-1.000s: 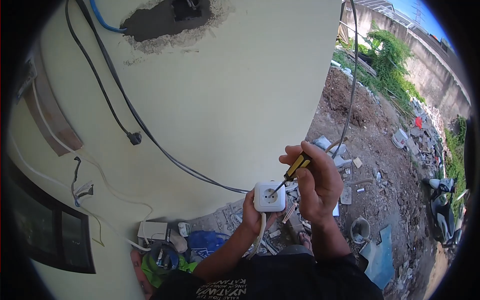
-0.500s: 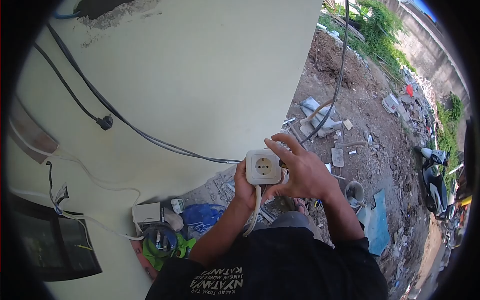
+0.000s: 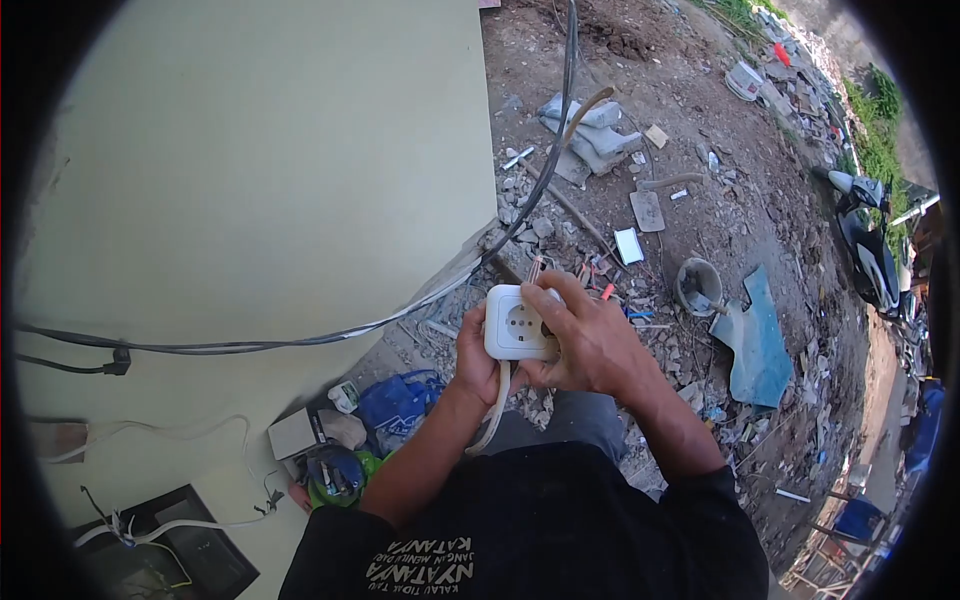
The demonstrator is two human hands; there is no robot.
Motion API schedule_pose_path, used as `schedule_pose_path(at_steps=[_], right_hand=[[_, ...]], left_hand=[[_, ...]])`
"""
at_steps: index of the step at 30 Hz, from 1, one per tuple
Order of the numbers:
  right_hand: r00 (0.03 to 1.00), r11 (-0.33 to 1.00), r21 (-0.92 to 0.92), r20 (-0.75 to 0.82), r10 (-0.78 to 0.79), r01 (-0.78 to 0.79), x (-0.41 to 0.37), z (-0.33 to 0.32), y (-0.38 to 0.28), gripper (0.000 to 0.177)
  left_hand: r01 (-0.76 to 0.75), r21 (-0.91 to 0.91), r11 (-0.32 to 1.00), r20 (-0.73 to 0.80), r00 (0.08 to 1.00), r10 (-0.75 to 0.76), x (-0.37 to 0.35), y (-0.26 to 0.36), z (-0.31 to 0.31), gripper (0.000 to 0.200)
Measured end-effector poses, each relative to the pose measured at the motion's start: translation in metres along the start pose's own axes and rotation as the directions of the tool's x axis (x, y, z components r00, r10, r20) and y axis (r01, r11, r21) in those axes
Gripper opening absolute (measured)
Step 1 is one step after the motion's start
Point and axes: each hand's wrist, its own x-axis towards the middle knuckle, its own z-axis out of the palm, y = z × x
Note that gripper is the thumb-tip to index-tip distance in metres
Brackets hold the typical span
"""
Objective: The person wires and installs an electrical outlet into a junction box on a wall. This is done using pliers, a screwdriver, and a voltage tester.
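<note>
A white square power socket (image 3: 507, 340) with a round outlet is held in front of my chest, its face turned up toward me. My left hand (image 3: 476, 358) is closed around its left side. On the opposite side, my right hand (image 3: 595, 340) grips the socket, with fingers over its upper right edge and the thumb lower down. Part of the face is covered by those fingers. A white cable (image 3: 498, 405) leaves the bottom of the socket and bends down toward my shirt.
Black cables (image 3: 230, 348) run along the pale wall (image 3: 270, 180), with a black plug (image 3: 118, 361) at one end. Rubble, a bucket (image 3: 698, 285) and a teal sheet (image 3: 755, 345) lie to the right. A blue bag (image 3: 400, 402) sits at lower left; a motorbike (image 3: 868, 240) stands farther off.
My right fingers, spread beside the socket before, now close onto its upper right edge. The left hand keeps its hold. The view has shifted, showing more ground on the right.
</note>
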Motion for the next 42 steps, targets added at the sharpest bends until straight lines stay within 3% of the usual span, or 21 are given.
schedule_pose_path(at_steps=[3,6,8,10,12,14,16,20,23,24,27,30,32,40,42], right_hand=[[0.997,0.996,0.074,-0.050,0.061,-0.057,-0.018,-0.003,0.047,0.079],[0.977,0.976,0.070,-0.040,0.208,-0.205,-0.042,0.010,0.107,0.079],[0.936,0.936,0.008,0.016,0.351,-0.351,-0.061,0.038,0.163,0.080],[0.943,0.944,0.006,-0.044,0.329,-0.329,-0.079,0.081,0.225,0.080],[0.894,0.892,-0.058,-0.022,0.447,-0.448,-0.099,0.129,0.282,0.078],[0.858,0.856,-0.067,-0.005,0.513,-0.512,-0.116,0.189,0.346,0.077],[0.817,0.817,-0.076,0.026,0.575,-0.572,-0.133,0.251,0.402,0.076],[0.775,0.771,-0.096,-0.006,0.632,-0.629,-0.149,0.385,0.509,0.074],[0.799,0.794,-0.100,-0.131,0.588,-0.600,-0.150,0.480,0.582,0.071],[0.752,0.746,-0.098,-0.045,0.657,-0.658,-0.142,0.496,0.595,0.070],[0.759,0.754,-0.081,-0.053,0.649,-0.651,-0.134,0.553,0.635,0.070],[0.747,0.741,-0.110,-0.013,0.665,-0.662,-0.131,0.586,0.663,0.073],[0.748,0.736,-0.143,-0.067,0.660,-0.662,-0.132,0.601,0.680,0.073],[0.703,0.707,-0.164,0.091,0.705,-0.688,-0.121,0.592,0.690,0.078],[0.704,0.701,-0.153,0.045,0.709,-0.696,-0.117,0.580,0.681,0.073]], left_hand=[[0.049,0.132,0.990,-0.232,0.973,-0.018,0.029,-0.011,-0.018,0.065],[0.110,-0.001,0.994,-0.177,0.978,-0.108,0.049,-0.015,-0.090,0.065],[0.114,-0.007,0.993,-0.243,0.964,-0.112,0.057,-0.023,-0.125,0.067],[0.133,0.023,0.991,-0.319,0.940,-0.119,0.058,-0.027,-0.159,0.069],[0.126,0.019,0.992,-0.465,0.880,-0.103,0.059,-0.034,-0.179,0.071],[0.167,-0.004,0.986,-0.408,0.900,-0.154,0.056,-0.037,-0.217,0.073],[0.108,-0.005,0.994,-0.527,0.845,-0.094,0.065,-0.046,-0.234,0.076],[0.105,0.068,0.992,-0.525,0.849,-0.054,0.092,-0.050,-0.292,0.078],[0.070,0.133,0.989,-0.565,0.825,0.018,0.118,-0.049,-0.342,0.078],[0.071,0.127,0.989,-0.583,0.812,0.017,0.128,-0.048,-0.354,0.078],[-0.029,0.065,0.997,-0.577,0.814,0.061,0.149,-0.049,-0.400,0.082],[-0.042,0.081,0.996,-0.591,0.802,0.082,0.148,-0.056,-0.433,0.082],[-0.047,0.071,0.996,-0.585,0.807,0.080,0.141,-0.062,-0.449,0.083],[-0.053,0.062,0.997,-0.636,0.768,0.081,0.136,-0.064,-0.450,0.087],[-0.040,0.088,0.995,-0.624,0.777,0.086,0.145,-0.059,-0.443,0.087]])
